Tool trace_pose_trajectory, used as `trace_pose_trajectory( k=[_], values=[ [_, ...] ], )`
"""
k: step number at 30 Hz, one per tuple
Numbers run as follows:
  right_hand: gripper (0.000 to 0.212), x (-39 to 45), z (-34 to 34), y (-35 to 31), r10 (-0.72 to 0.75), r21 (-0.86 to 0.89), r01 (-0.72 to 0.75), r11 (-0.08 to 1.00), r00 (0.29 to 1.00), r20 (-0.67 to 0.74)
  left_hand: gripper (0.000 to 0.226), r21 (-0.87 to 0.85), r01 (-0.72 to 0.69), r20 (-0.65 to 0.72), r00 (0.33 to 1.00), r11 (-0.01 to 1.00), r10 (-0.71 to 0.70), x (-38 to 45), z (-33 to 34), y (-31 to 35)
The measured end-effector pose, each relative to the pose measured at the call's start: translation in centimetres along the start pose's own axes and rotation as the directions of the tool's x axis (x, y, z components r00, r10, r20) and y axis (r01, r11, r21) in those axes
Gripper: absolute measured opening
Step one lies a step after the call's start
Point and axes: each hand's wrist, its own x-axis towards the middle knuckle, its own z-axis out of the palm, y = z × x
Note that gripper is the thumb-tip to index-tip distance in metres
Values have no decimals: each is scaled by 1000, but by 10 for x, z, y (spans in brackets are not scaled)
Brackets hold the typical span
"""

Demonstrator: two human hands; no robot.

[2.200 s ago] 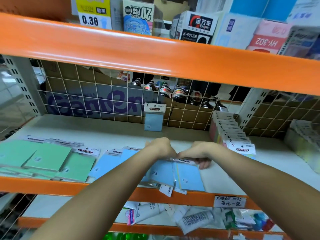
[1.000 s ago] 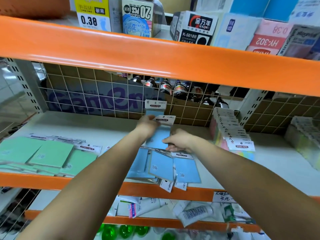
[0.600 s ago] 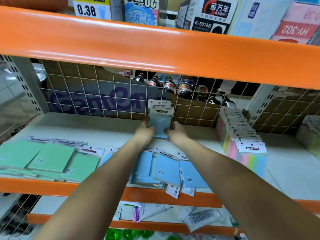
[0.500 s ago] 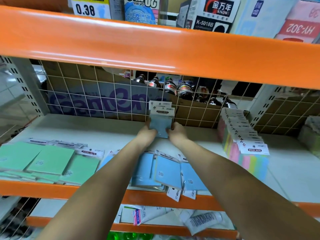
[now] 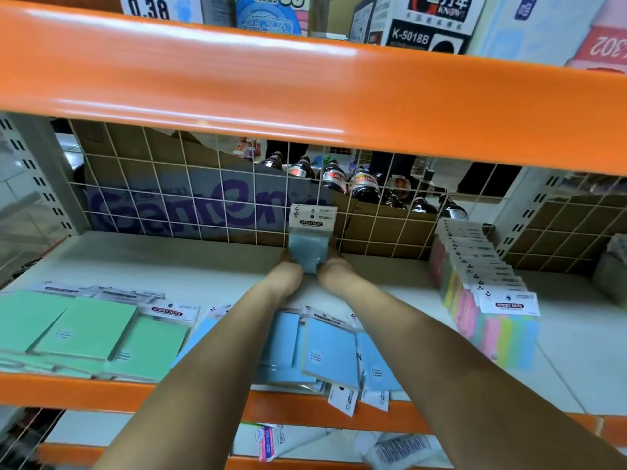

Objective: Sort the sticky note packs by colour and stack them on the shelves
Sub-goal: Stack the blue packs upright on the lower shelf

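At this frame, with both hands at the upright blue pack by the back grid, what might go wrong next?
1. The upright blue pack, held between the left hand and right hand, stands on its narrow edge against the wire grid; once let go it may tip forward.
2. The loose blue packs lie under both forearms, with header cards over the shelf's orange front edge; pulling the arms back may drag some off.

Both hands' fingers are hidden behind the blue pack (image 5: pixel 309 247).
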Motion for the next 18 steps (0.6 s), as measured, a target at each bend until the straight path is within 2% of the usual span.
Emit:
trace_pose_trajectory(
  k=[4,8,12,16,18],
  values=[
    [41,2,-5,3,11,-104,-7,995,999,35,38,106,-15,32,999,994,12,-3,1,1],
    [53,7,-3,8,48,-123,-43,991,998,38,38,155,-48,71,997,987,37,-2,1,1],
    [65,4,-7,6,17,-128,-16,992,1000,14,41,194,-62,83,995,979,47,0,-2,-1],
    [47,-4,-11,9,32,-169,-26,985,999,38,44,223,-70,72,996,972,55,-5,2,0],
    [39,-13,-13,11,4,-102,0,995,999,42,53,236,-76,55,996,969,65,-10,5,-1]
  ],
)
